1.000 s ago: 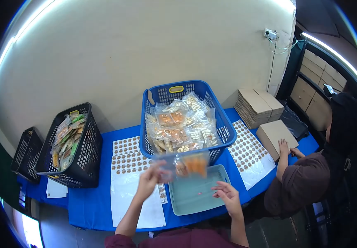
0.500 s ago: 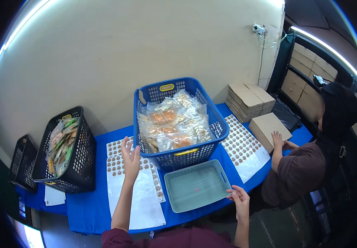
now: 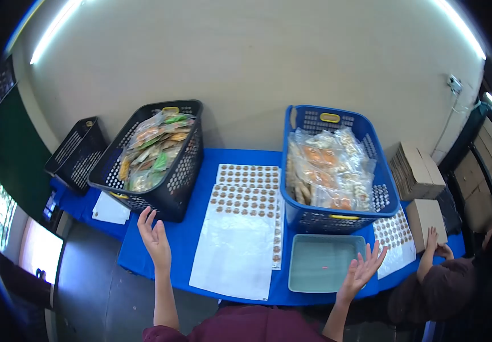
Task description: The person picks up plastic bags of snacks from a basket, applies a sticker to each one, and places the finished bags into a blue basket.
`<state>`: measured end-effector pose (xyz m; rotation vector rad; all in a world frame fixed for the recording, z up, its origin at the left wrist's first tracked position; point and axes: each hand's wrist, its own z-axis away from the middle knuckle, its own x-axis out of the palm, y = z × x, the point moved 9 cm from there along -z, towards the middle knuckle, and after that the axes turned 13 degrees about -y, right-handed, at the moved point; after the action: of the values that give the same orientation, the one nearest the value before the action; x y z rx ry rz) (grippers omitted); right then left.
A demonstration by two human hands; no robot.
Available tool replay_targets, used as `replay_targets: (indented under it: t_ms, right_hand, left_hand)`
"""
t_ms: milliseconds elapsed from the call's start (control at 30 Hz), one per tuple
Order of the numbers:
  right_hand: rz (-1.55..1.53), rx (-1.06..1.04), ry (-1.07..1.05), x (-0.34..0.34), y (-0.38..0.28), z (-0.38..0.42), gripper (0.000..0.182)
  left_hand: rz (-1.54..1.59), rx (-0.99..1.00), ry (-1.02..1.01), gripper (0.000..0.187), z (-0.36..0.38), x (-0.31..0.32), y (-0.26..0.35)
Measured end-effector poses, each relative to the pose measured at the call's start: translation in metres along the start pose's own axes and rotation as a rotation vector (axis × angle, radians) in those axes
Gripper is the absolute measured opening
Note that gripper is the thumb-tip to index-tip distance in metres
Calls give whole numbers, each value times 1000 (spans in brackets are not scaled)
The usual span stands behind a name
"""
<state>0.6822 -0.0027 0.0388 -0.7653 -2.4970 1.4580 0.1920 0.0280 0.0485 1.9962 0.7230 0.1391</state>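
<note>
Two hands hang raised and empty over the front of the blue-covered counter (image 3: 200,228), fingers spread and released. The left hand (image 3: 155,238) is open, palm turned inward, just in front of the black basket (image 3: 169,188), which is heaped with green and orange packets (image 3: 149,149). The right hand (image 3: 363,269) is open too, its fingers fanned just beside the right rim of the pale green tray (image 3: 323,265). That tray sits at the counter's front edge, directly before the blue basket (image 3: 337,214) full of clear snack bags (image 3: 328,171). Between the hands lie sticker sheets (image 3: 243,222). At far right another person's hand (image 3: 431,239) rests on a cardboard box (image 3: 425,215).
</note>
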Motion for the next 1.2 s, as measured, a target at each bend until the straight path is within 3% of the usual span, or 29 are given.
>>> replay_targets:
  t_ms: [200,267,333,400,433,533,567,833,1033,1133,1167,1200]
  right_hand:
    - [-58,-148,-319,134,-43,26,89]
    - [163,-304,-547,179,-58,46,77]
    - [220,-294,-931,233,-64,74,60]
    - [107,-199,-1060,262,-66,100,51]
    - [143,-268,-1150,276,-66,117,65]
    - [152,-82,-1159,293,-64,128,56]
    - [200,-80,-1148,297,-56,132,63]
    - [381,130,-814,264,-11,120,79]
    - [392,169,-434,227,-31,95,80]
    - [321,137,-258,214,-48,85,72]
    - [386,38,-164,208,-58,84,46]
    - [407,21,-131,204,-58,85,36]
  left_hand:
    - [-84,-66,115,33,-9,-79,-39]
    - [-80,-69,131,32,-17,-94,-46]
    - [-76,-64,143,31,-28,-104,-52]
    - [-85,-57,129,30,-38,-113,-62]
    - [-90,-51,124,29,-45,-118,-66]
    - [-113,-8,86,28,-66,-130,-72]
    - [-154,-1,84,27,-74,-136,-73]
    - [-288,92,-89,26,-193,-151,-103]
    - [-283,165,-226,26,-287,-135,-140]
    - [-447,137,-366,25,-330,-120,-191]
    - [-521,104,-419,25,-341,-116,-215]
    - [-595,73,-472,25,-350,-113,-237]
